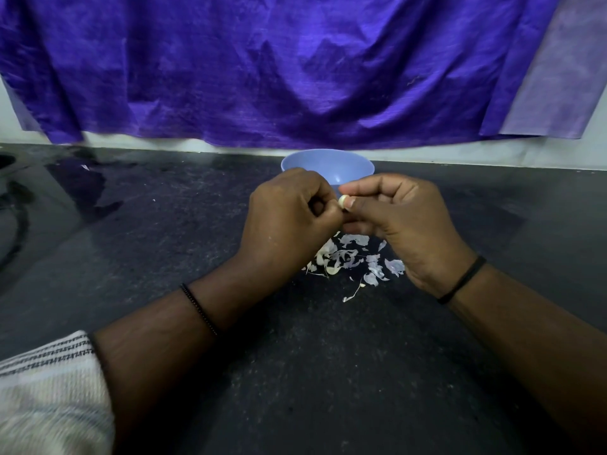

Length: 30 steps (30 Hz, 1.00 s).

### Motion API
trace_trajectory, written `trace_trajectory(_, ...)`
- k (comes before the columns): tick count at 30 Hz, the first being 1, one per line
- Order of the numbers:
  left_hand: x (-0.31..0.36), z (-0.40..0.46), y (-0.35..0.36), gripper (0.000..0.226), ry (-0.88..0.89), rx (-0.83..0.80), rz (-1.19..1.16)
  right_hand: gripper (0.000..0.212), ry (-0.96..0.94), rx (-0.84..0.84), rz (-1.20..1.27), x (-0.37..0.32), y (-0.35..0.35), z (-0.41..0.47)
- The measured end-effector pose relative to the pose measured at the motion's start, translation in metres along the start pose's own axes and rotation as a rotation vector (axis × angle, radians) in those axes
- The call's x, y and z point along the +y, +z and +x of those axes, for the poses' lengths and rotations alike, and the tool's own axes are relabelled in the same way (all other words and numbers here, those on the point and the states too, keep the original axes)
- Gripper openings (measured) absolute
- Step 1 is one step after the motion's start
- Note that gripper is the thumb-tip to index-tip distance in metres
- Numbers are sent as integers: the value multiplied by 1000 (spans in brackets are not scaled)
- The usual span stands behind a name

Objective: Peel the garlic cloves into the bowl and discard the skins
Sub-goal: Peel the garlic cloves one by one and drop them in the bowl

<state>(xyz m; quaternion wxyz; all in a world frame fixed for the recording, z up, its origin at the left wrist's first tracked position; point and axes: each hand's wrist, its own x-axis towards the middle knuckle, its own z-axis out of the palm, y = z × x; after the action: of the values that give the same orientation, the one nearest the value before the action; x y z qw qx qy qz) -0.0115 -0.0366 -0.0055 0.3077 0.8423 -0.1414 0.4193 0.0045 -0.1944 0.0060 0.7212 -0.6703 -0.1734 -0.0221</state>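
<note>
1. While both hands meet at the centre of the frame, a small pale garlic clove (342,201) shows between them, just in front of the bowl.
2. The left hand (289,218) has its fingers (320,205) curled tight, and their tips pinch the clove from the left side.
3. The right hand (400,218) has its fingers curled too, with the thumb and forefinger gripping the clove from the right.
4. A light blue plastic bowl (328,164) stands on the dark counter (295,372) just beyond the hands, at the upper middle of the frame; the hands cover its near rim, and the part of its inside that shows holds nothing I can make out.
5. A loose heap of garlic skins (354,257) lies on the counter directly below the hands, with a few strips (353,293) trailing toward the lower part of the frame.
6. A thin black band (460,280) circles the right wrist, and a dark beaded band (198,308) circles the left forearm.
7. A striped knitted sleeve (49,389) fills the lower left corner.
8. A purple cloth (279,67) hangs across the top of the frame, behind the bowl.
</note>
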Motion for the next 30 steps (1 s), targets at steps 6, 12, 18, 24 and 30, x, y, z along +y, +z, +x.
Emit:
trace_trajectory(6,-2,1,0,8,-22,23,-46,17,-12,-35,-31,3,-3,3)
trace_trajectory(12,-1,0,0,2,-67,-24,-176,22,28,-38,86,1,-3,4)
trace_trajectory(18,-2,1,-2,7,-34,-44,-153,16,23,-57,80,0,-6,3)
trace_trajectory(24,-2,2,-2,6,-10,-44,-107,17,5,-68,45,1,-6,4)
trace_trajectory(30,-3,2,-1,9,8,-51,-57,14,-49,-77,-39,2,-5,4)
